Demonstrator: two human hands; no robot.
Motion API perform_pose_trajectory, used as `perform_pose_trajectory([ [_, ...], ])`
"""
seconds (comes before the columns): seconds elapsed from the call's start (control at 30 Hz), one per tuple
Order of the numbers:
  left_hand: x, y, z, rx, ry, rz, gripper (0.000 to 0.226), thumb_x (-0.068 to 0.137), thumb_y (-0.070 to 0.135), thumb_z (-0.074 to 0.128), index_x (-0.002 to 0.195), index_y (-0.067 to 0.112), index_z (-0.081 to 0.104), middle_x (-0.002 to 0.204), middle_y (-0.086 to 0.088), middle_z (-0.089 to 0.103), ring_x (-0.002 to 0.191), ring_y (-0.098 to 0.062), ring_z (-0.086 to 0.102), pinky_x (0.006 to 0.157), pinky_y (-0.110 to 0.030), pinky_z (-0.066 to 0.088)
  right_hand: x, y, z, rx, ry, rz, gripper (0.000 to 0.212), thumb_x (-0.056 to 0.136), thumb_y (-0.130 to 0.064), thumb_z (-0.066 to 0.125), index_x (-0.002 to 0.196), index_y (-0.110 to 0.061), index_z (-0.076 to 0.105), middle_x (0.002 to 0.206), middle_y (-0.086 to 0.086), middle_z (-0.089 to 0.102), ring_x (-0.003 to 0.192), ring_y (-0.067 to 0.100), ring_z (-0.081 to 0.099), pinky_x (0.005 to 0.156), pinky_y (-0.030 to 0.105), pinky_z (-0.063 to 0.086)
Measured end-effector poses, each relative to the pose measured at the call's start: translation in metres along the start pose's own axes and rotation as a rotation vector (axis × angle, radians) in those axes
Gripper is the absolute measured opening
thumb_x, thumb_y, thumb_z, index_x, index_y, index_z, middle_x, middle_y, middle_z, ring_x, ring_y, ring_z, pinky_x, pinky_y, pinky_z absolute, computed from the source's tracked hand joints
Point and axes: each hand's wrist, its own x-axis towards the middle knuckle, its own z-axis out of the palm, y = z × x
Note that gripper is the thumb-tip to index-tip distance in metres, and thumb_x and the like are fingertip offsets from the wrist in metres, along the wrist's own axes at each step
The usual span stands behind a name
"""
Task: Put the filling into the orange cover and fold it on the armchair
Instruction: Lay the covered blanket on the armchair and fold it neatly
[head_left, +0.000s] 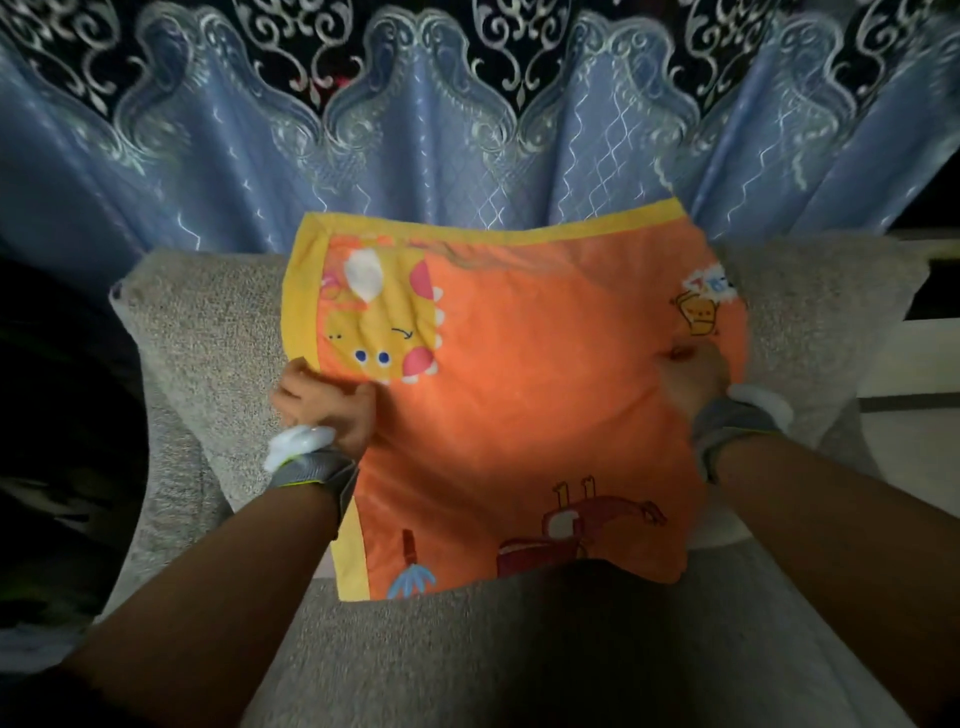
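Note:
The orange cover, with yellow borders and cartoon prints, is spread over the grey armchair, its top edge leaning on the backrest. It looks puffed, so the filling seems to be inside and hidden. My left hand pinches the cover's left yellow edge. My right hand is blurred and presses or grips the cover's right side. Both wrists wear grey bands.
Blue curtains with silver embroidery hang right behind the armchair. The armchair's grey front cushion fills the foreground. Dark, dim space lies to the left, and a pale surface shows at the right.

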Motion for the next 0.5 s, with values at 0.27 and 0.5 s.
perform_pose_trajectory([
  [0.27, 0.02, -0.015, 0.012, -0.161, -0.02, -0.167, 0.096, 0.051, 0.048, 0.077, 0.126, 0.001, 0.039, 0.124, -0.024, 0.055, 0.115, -0.039, 0.053, 0.103, -0.045, 0.041, 0.039, 0.035, 0.0, -0.05, 0.093, 0.168, 0.088, 0.055, -0.064, 0.052, 0.13, -0.02, 0.037, 0.13, 0.011, 0.052, 0.113, 0.037, 0.054, 0.1, 0.05, 0.043],
  [0.5, 0.031, -0.02, -0.003, -0.218, -0.296, -0.165, 0.058, 0.07, 0.039, 0.077, 0.109, -0.002, 0.064, 0.101, -0.017, 0.067, 0.093, -0.032, 0.066, 0.087, -0.041, 0.053, 0.061, 0.057, -0.016, 0.124, -0.04, 0.219, 0.118, 0.035, -0.067, 0.081, 0.134, -0.015, 0.041, 0.136, 0.007, 0.051, 0.122, 0.032, 0.052, 0.105, 0.049, 0.041],
])
